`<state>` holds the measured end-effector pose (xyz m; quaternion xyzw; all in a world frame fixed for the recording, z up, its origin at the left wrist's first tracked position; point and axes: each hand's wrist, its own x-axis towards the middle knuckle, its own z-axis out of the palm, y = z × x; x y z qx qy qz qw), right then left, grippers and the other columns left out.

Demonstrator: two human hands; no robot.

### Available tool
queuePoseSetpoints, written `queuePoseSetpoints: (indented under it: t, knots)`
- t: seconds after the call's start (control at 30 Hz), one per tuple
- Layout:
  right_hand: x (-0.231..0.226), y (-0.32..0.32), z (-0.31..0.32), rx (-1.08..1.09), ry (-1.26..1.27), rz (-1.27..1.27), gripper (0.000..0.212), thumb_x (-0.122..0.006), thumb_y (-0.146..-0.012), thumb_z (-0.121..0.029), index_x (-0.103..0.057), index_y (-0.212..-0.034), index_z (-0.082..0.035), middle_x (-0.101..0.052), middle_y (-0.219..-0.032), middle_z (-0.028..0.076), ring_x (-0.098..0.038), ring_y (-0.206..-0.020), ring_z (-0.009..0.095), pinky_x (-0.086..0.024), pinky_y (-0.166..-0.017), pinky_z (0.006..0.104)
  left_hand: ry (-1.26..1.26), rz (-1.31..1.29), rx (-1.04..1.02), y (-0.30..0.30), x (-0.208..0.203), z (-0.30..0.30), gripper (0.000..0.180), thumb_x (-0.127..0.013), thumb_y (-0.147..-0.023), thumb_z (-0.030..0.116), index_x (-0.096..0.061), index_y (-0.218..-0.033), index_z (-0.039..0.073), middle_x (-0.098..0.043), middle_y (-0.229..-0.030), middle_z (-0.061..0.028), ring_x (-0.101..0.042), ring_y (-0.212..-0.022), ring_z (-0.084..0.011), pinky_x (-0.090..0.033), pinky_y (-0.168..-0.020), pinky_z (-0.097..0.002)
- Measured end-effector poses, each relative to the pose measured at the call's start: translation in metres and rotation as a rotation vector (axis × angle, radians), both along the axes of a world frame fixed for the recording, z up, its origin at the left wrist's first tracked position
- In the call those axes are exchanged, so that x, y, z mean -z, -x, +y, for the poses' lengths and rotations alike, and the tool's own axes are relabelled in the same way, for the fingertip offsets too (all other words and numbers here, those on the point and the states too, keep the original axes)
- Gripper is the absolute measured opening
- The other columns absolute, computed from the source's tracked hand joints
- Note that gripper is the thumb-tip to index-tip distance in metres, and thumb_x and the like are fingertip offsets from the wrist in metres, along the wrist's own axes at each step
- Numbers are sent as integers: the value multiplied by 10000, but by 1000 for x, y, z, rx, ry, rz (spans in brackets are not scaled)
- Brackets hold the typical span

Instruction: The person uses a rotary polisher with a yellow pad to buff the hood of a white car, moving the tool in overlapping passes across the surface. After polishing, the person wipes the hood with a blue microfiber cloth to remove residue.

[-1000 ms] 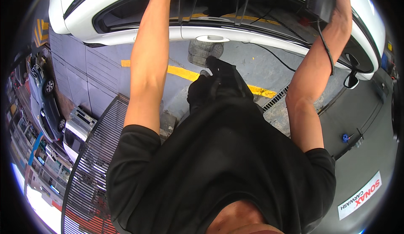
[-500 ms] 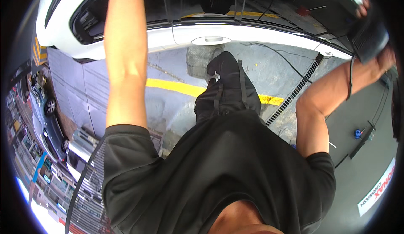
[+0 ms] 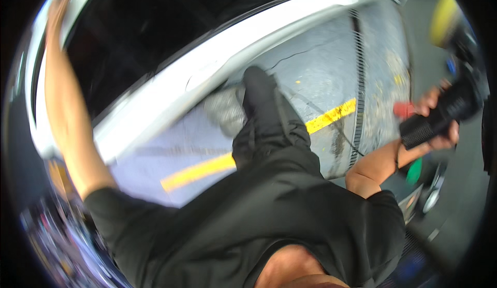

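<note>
My right hand [image 3: 429, 100] is wrapped round the dark body of a handheld power polisher [image 3: 440, 113], held out at the right. A yellow pad [image 3: 444, 20] sits at the polisher's far end, apart from the car. At the far left my left arm reaches up along a white car [image 3: 171, 89] with dark glass. My left hand [image 3: 58, 9] lies against the car's white upper edge; its fingers are smeared and I cannot make out their shape.
The grey floor carries a yellow line [image 3: 331, 118] and a slotted drain [image 3: 358, 76]. A thin dark cord [image 3: 292, 56] runs over it. Something red [image 3: 403, 110] and something green [image 3: 414, 171] show near my right forearm.
The view has turned, so the car now slants across it. My left arm has swung farther left. The polisher has come more fully into view, its yellow pad showing.
</note>
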<state>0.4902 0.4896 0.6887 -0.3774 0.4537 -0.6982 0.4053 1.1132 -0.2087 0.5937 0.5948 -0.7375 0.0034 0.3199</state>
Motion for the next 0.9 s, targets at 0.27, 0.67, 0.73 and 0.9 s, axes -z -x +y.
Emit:
queuePoseSetpoints:
  t: [0.27,0.67,0.73,0.9]
  knots:
    - [93,-41,70,219,219,-180,811,-764,-758,-400,-496,-1344,93,-649,-883,218,-684,-669,283,-603,-634,364,149,-243,72,-67,-5,-86,947,-544,-921,787,-666,-1272,-84,-698,-1193,-289,-645,-1134,-416,-473,-1029,-482]
    - [235,-44,165,257,-62,-415,573,-795,-764,-347,-607,-1160,21,-688,-880,190,-703,-672,252,-606,-605,368,514,-61,58,62,123,68,753,-456,-997,642,-697,-1210,-39,-712,-1173,-230,-667,-1126,-338,-490,-1047,-450]
    - [256,-40,186,195,-85,-455,549,-799,-758,-321,-616,-1150,18,-700,-886,194,-709,-673,251,-608,-617,372,516,81,163,116,186,126,703,-452,-1012,595,-704,-1180,-40,-719,-1140,-217,-677,-1095,-325,-503,-1034,-446]
    - [310,-27,234,47,-62,-454,644,-826,-742,-311,-587,-1213,58,-686,-896,206,-721,-701,257,-594,-594,356,-5,367,527,268,325,361,592,-442,-1049,476,-723,-1103,-42,-735,-1060,-186,-700,-1016,-292,-535,-1002,-437]
